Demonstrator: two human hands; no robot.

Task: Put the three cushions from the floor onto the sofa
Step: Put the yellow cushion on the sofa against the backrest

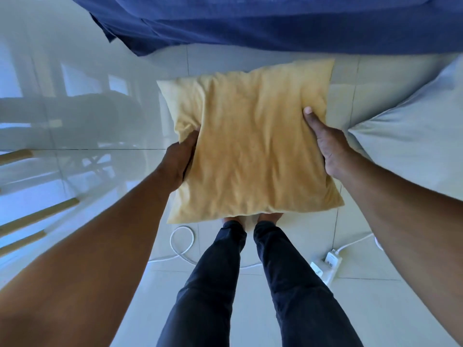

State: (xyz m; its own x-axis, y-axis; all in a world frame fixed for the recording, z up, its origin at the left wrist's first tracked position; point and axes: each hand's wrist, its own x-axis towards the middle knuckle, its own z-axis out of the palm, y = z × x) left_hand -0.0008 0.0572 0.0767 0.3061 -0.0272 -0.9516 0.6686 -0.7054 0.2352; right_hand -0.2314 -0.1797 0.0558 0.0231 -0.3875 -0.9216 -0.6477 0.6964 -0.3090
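Both sets of fingers (312,118) are clamped on opposite side edges of the yellow cushion (250,146), left hand (179,159) and right hand (328,149) equally near, holding it flat above the floor (363,296), the blue-covered sofa (275,23) lying straight ahead.

Plain mustard-yellow cushion (253,146), pale grey cushion (421,136), deep blue sofa cover (275,23), glossy off-white tiles (370,309).

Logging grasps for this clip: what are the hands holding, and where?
The yellow cushion, gripped at its side edges: left hand on one, right hand on the other.
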